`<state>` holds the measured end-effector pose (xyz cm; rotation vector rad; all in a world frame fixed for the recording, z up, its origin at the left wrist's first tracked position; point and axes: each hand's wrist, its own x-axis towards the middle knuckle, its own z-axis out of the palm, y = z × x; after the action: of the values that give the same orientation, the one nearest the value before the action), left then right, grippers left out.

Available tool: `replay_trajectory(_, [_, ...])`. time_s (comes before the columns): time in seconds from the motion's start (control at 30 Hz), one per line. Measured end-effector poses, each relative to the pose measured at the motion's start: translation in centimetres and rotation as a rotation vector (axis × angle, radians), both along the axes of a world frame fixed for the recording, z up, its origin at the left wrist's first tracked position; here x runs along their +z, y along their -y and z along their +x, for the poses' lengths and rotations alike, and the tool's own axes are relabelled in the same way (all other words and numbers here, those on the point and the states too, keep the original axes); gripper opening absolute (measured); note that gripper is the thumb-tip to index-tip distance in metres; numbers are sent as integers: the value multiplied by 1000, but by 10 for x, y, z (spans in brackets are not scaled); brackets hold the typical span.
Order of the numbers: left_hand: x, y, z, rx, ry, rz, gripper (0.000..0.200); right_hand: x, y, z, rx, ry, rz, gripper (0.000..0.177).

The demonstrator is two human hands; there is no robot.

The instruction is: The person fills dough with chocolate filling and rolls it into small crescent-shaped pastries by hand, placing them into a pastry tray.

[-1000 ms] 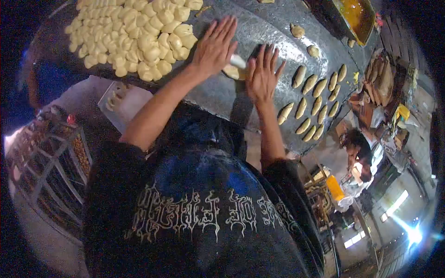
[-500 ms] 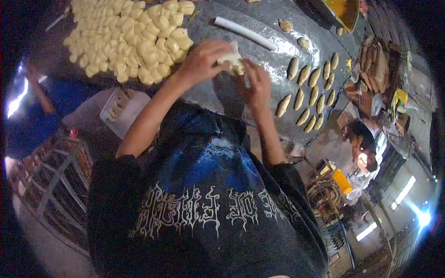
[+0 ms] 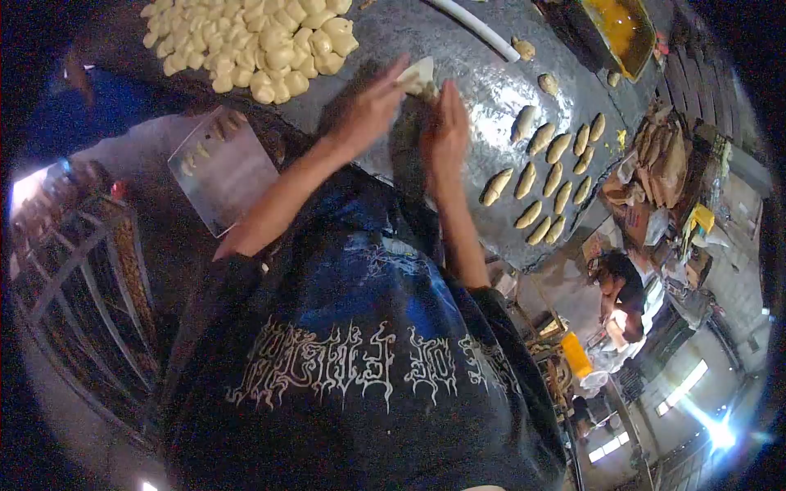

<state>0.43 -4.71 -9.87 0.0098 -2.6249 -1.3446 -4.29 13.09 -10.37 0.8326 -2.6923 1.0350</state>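
Observation:
A pale flattened piece of dough [image 3: 419, 77] is between my hands on the dark work surface. My left hand [image 3: 370, 113] is on its left with fingers stretched out and apart, slightly blurred, the fingertips at the dough's edge. To the right, my right hand [image 3: 446, 135] has straight fingers pointing away from me beside the dough. Whether either hand presses on the dough is hard to see. A large heap of rounded dough balls [image 3: 274, 49] lies to the left. Several oblong shaped dough pieces [image 3: 554, 177] rest in rows on the right.
A white rod [image 3: 475, 29] lies beyond my hands. At the far right stands a tray of yellow-orange filling [image 3: 614, 33]. A metal sheet [image 3: 221, 172] is left of my arm, above a metal rack [image 3: 82, 286]. Another person [image 3: 618, 299] is at the lower right.
The view has shifted, so the table sits higher in the picture. My left fingers have straightened from their curl around the dough, and my right fingers have extended too.

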Motion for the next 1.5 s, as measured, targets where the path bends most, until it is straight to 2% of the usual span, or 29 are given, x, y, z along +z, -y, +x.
replay_trajectory(0.03, [1,-10,10,-24,0,-58,54,-1,2,14,51,62,-15,51])
replay_trajectory(0.07, [-2,-21,21,-51,1,-115,56,3,5,28,124,155,80,55])
replay_trajectory(0.13, [-5,-22,23,-164,51,-182,63,-2,14,33,73,144,143,56])
replay_trajectory(0.23, [-12,-5,-15,-130,33,-376,63,-5,24,2,18,92,200,58])
replay_trajectory(0.3, [-17,9,-51,-114,-33,-397,63,-8,33,-30,-41,69,200,58])
replay_trajectory(0.37, [-28,21,-88,-83,-114,-432,61,-16,34,-65,-68,-22,313,64])
replay_trajectory(0.47, [-16,36,-126,-29,-210,-361,61,-2,36,-94,-146,-104,471,72])
replay_trajectory(0.57, [5,57,-130,-148,65,-147,66,18,24,-90,-63,84,176,70])
replay_trajectory(0.6, [20,61,-122,-101,47,-268,65,20,25,-85,-56,2,170,67])
replay_trajectory(0.7, [3,57,-91,42,-131,-51,58,19,27,-84,56,80,237,56])
replay_trajectory(0.73, [0,55,-79,62,-81,-54,55,8,26,-92,135,-78,265,52])
replay_trajectory(0.83, [-2,47,-46,87,-40,-127,54,13,26,-102,48,293,231,35])
replay_trajectory(0.87, [1,44,-35,104,-22,-119,53,26,17,-111,230,201,248,25])
replay_trajectory(0.93, [3,34,-16,141,26,-113,53,44,6,-119,29,500,364,28])
replay_trajectory(0.97, [5,30,-4,178,57,-122,53,53,-14,-123,84,411,265,35])
replay_trajectory(1.0, [8,23,5,202,28,-78,53,58,-28,-115,-76,259,147,38])
replay_trajectory(1.03, [4,18,13,214,-1,-78,52,125,-26,-105,-218,277,204,39])
replay_trajectory(1.07, [-1,14,17,222,-29,-76,52,94,-52,-118,-204,154,-131,33])
replay_trajectory(1.1, [-4,10,19,246,-30,-121,52,121,-51,-106,-391,107,-86,28])
replay_trajectory(1.17, [7,-1,25,282,13,-97,53,118,-56,-92,-449,-308,-45,29])
replay_trajectory(1.23, [2,-11,23,276,-56,-47,53,23,-95,-92,-455,-133,300,36])
replay_trajectory(1.27, [1,-14,22,286,-20,7,53,-15,-103,-83,-404,-32,410,45])
replay_trajectory(1.3, [-2,-14,21,289,-18,-8,53,-17,-98,-59,-358,-99,330,61])
replay_trajectory(1.4, [3,-4,18,294,-23,-31,53,32,-69,-16,-397,-69,221,83])
replay_trajectory(1.47, [10,3,16,313,-4,-17,52,80,-46,-15,-500,41,220,61])
replay_trajectory(1.5, [13,8,13,327,14,-9,52,81,-42,-26,-496,-32,217,50])
